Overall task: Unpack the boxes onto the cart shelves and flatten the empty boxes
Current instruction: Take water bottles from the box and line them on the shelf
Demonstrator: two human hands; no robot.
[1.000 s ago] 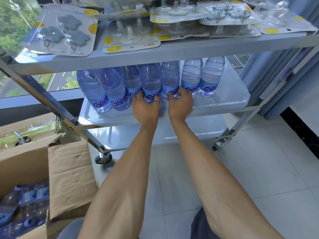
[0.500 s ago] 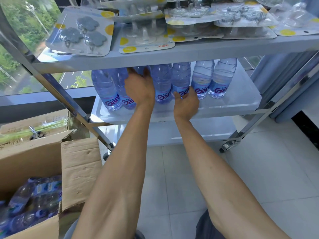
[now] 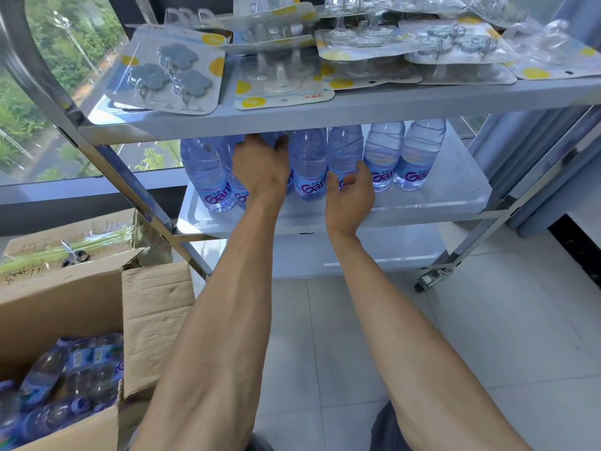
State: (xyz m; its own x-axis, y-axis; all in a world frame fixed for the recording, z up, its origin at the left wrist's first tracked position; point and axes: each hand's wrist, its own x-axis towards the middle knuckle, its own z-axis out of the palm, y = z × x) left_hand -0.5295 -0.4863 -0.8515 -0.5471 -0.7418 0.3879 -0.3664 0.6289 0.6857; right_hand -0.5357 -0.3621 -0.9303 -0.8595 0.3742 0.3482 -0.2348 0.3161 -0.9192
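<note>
Pale floor tiles and a window surround the cart. Since a second ago the left hand [image 3: 260,167] has climbed from the bottles' bases to curl round one bottle's shoulder, while the right hand [image 3: 351,196] hangs loosely spread at 3 o'clock of it. Bottles [image 3: 309,164] stand upright, caps up, on the middle shelf [image 3: 448,200]; more fill the open box [image 3: 74,320] at 8 o'clock, so unpacking continues.

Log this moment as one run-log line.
step: shelving bottles | left hand: grips water bottle on middle shelf | right hand: open by next bottle | cardboard box: bottles remain
</note>
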